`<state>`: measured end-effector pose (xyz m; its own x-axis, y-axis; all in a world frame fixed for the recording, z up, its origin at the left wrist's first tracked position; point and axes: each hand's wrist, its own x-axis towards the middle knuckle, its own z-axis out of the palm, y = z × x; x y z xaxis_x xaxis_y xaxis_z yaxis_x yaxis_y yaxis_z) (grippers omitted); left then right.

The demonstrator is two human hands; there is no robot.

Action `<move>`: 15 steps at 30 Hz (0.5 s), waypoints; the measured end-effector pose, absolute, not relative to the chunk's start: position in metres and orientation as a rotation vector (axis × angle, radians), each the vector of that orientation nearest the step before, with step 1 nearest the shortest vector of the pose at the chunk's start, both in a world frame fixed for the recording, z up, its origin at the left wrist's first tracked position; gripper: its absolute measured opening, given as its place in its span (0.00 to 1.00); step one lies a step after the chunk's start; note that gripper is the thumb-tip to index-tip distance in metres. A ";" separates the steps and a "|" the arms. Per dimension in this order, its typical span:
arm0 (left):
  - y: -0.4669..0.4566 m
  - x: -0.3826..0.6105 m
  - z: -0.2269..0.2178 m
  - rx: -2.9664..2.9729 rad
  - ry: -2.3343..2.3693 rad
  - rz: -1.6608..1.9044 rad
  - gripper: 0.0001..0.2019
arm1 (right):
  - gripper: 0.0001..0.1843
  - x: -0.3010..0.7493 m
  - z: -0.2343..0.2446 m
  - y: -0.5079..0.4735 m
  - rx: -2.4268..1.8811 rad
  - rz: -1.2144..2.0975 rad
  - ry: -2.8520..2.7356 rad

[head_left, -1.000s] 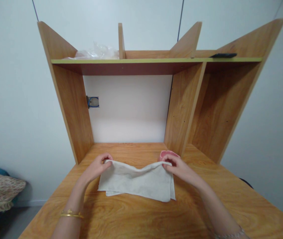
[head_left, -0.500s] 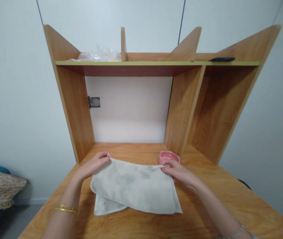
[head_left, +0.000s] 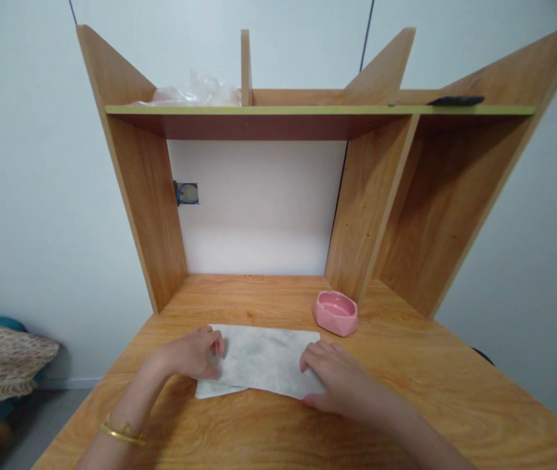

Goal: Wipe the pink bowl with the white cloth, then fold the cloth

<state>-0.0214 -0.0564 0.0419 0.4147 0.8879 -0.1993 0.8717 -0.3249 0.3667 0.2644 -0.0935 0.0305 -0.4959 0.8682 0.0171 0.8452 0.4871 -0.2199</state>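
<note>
A pale grey-white cloth (head_left: 263, 359), folded over with faint darker smudges, lies flat on the wooden desk. Its lower layer sticks out at the near left. At the cloth's left end is my left hand (head_left: 200, 352), fingers loosely bent and apart from the thumb, touching the fabric. My right hand (head_left: 334, 378) rests over the right end, its fingers on top and the thumb spread toward the near edge. Neither hand visibly pinches the cloth. Just beyond the right hand stands a pink angular bowl (head_left: 336, 323), apart from the cloth.
A wooden shelf unit (head_left: 259, 111) rises from the back of the desk (head_left: 259, 437). On its upper shelf lie a clear plastic bag (head_left: 195, 91) and a dark flat object (head_left: 456, 100). A patterned fringed fabric (head_left: 4, 359) is at far left.
The raised cloth has come down flat on the desk. Both hands have left its far corners and shifted nearer along its ends. The pink bowl now shows fully.
</note>
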 end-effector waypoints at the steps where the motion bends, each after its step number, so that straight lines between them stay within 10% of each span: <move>1: -0.061 -0.019 0.043 2.257 1.484 -0.037 0.15 | 0.15 0.263 0.030 -0.097 -1.529 0.245 -2.630; 15: -0.063 -0.020 0.038 2.251 1.575 -0.089 0.14 | 0.10 0.268 0.053 -0.088 -1.481 0.323 -2.563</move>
